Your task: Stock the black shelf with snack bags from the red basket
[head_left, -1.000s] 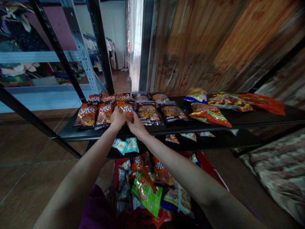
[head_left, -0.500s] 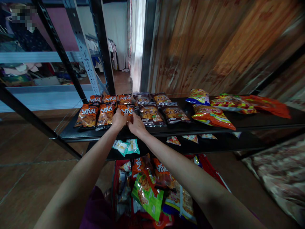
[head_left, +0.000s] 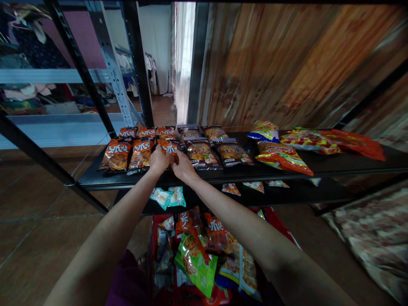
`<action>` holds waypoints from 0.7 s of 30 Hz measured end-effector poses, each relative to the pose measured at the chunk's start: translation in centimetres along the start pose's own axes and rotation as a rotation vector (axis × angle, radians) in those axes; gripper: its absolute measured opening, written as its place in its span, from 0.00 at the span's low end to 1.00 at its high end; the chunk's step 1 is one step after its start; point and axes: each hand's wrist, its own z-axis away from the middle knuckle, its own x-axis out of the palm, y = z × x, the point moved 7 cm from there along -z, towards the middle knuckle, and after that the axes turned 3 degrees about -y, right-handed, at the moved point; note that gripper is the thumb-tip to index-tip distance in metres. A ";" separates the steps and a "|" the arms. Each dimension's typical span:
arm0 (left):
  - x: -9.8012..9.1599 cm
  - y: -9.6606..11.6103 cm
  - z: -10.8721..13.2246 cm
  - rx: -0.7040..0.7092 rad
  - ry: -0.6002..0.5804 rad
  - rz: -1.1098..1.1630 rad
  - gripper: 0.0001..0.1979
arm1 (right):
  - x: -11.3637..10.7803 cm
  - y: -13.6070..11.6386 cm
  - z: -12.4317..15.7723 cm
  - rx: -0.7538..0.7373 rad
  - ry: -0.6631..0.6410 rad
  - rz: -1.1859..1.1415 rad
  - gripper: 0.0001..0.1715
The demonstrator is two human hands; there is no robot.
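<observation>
My left hand [head_left: 159,160] and my right hand [head_left: 183,165] hold an orange snack bag [head_left: 169,147] between them by its two sides. The bag lies in the front row on the black shelf [head_left: 105,179], and its lower part is hidden by my hands. To its left lie two matching orange bags, the nearer one [head_left: 142,154] close against my left hand. Behind it is a row of the same orange bags [head_left: 147,132]. Right of my right hand lie brown potato-chip bags [head_left: 200,152] in two rows.
Further right on the shelf are orange-yellow snack bags [head_left: 282,155] and a red bag [head_left: 353,142]. A lower shelf holds small teal packets [head_left: 168,197]. Below my arms stands a red container with mixed snacks, including a green bag [head_left: 197,263]. A black post [head_left: 83,68] rises at left.
The view has shifted very slightly. Both hands stay at the same orange snack bag, and the bags on the shelf keep their places.
</observation>
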 end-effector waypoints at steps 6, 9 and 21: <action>-0.3 0.1 -0.1 0.011 -0.024 -0.098 0.28 | 0.0 -0.5 -0.1 -0.005 -0.017 0.021 0.33; -0.1 0.3 0.0 0.015 -0.035 -0.135 0.28 | 0.1 -0.4 -0.2 0.001 -0.028 0.044 0.32; -0.3 1.3 0.9 0.079 -0.028 -0.212 0.21 | 0.1 0.0 0.3 -0.023 -0.027 0.088 0.29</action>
